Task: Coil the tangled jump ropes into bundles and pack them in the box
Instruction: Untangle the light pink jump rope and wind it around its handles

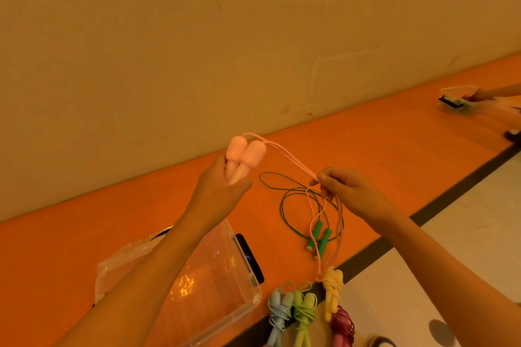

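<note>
The pink handles (245,155) are smooth, matt plastic or foam, and the pink cord (290,160) is a smooth plastic strand. The box (253,282) is clear, glossy plastic with bright reflections. The table top (380,149) is smooth with a low sheen. The wall (197,36) is matt, uneven plaster. The green handles (320,235) are matt plastic. The phone (251,256) has a glossy black face.

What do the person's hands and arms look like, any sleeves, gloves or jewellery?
The left hand and right hand are bare: no gloves, and no rings that show. The left forearm and right forearm are uncovered as far as the picture reaches, with no sleeve, watch or bracelet in view.
</note>
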A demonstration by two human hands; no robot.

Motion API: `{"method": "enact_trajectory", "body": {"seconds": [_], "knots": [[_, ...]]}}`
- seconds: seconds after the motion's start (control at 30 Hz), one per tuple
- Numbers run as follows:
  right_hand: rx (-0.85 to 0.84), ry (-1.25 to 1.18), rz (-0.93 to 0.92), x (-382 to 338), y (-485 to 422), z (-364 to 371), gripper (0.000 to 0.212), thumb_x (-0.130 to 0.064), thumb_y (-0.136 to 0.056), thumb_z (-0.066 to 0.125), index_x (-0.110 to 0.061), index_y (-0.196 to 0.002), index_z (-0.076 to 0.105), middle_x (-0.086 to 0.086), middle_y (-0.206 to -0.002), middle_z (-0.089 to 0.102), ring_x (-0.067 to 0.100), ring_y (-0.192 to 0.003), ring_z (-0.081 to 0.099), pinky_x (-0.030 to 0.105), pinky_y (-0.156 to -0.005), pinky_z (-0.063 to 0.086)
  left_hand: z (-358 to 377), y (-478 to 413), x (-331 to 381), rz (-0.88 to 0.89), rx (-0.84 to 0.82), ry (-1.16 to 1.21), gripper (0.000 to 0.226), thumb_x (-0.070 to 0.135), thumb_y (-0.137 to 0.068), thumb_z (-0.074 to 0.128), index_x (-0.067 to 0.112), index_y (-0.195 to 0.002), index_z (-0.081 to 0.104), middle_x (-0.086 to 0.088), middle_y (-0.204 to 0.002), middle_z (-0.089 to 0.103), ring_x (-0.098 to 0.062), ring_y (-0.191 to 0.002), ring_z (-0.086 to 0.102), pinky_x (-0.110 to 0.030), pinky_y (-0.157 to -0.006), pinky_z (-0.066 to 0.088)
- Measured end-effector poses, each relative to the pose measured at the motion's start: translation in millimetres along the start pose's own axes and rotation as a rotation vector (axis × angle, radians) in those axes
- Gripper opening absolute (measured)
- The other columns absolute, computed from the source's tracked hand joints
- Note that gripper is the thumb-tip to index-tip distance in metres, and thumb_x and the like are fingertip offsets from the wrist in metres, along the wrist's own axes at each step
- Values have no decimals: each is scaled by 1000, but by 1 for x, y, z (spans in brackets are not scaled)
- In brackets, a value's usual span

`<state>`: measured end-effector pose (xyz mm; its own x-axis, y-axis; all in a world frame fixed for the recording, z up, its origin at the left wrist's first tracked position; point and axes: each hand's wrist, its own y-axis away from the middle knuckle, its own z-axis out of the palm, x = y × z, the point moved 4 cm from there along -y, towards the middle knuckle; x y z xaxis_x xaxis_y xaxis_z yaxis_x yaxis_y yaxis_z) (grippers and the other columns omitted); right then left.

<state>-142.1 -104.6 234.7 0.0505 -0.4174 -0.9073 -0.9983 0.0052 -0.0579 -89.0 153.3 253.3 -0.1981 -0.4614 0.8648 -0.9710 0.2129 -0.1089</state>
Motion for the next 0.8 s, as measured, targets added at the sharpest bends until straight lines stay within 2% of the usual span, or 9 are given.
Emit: {"method": "enact_trajectory", "body": {"seconds": [0.07, 0.17, 0.23, 0.33, 0.4, 0.47, 0.57, 0.67, 0.8], "knots": [[-27, 41, -5, 2, 1, 9, 24, -23, -103, 50, -17, -96, 72, -2, -72, 62, 6, -65, 54, 19, -62, 44, 2, -1, -1, -63, 1, 156, 23, 20, -82, 68, 25, -99, 53, -5, -77, 55, -13, -49, 43, -28, -41, 35], [-105, 107, -50, 1, 5, 27, 21, -25, -102, 53, -24, -97, 73, -2, -74, 65, 9, -67, 57, 23, -63, 46, 11, 1, 1, -129, -14, 339, 36, 33, -72, 65, 25, -106, 54, -16, -99, 67, -13, -48, 40, -24, -39, 34], [-142, 132, -79, -3, 7, 39, 20, -26, -102, 54, -26, -97, 74, -3, -74, 66, 8, -67, 58, 23, -62, 45, 19, 3, 1, -160, -39, 448, 34, 27, -79, 62, 22, -110, 52, -15, -105, 71, -15, -46, 37, -27, -44, 31], [-214, 155, -113, -6, 12, 60, 19, -30, -101, 55, -30, -95, 73, -4, -72, 65, 8, -65, 58, 28, -61, 45, 33, 9, 2, -221, -105, 592, 21, 10, -95, 49, 13, -115, 46, -12, -101, 74, -14, -44, 31, -27, -48, 27], [-246, 173, -128, -8, 14, 69, 19, -33, -101, 56, -29, -95, 74, -2, -72, 66, 7, -62, 55, 27, -60, 44, 43, 13, 7, -258, -199, 690, 12, 7, -98, 43, 9, -110, 43, -20, -97, 73, -12, -41, 28, -22, -44, 25], [-260, 191, -133, -11, 15, 71, 19, -34, -100, 56, -28, -96, 74, 1, -72, 67, 7, -58, 54, 26, -59, 43, 50, 14, 10, -306, -276, 770, 8, 7, -99, 43, 9, -107, 42, -23, -84, 69, -11, -38, 27, -19, -39, 25], [-269, 215, -141, -13, 14, 67, 20, -35, -100, 56, -27, -97, 74, 0, -72, 67, 9, -59, 54, 30, -58, 42, 49, 11, 5, -280, -269, 657, 15, 10, -99, 49, 7, -112, 44, -16, -74, 59, -13, -41, 28, -21, -42, 23], [-263, 272, -140, -10, 13, 61, 17, -36, -98, 59, -26, -98, 73, -5, -70, 67, 16, -59, 55, 38, -58, 41, 43, 7, 0, -190, -201, 488, 22, 16, -96, 58, 12, -115, 49, -11, -73, 62, -14, -42, 35, -24, -43, 28], [-267, 286, -136, -7, 14, 55, 12, -33, -97, 63, -23, -97, 71, -11, -66, 62, 9, -59, 52, 32, -58, 38, 34, 2, -2, -91, -104, 262, 24, 26, -92, 67, 20, -109, 51, -7, -77, 68, -4, -40, 46, -25, -42, 36]]}}
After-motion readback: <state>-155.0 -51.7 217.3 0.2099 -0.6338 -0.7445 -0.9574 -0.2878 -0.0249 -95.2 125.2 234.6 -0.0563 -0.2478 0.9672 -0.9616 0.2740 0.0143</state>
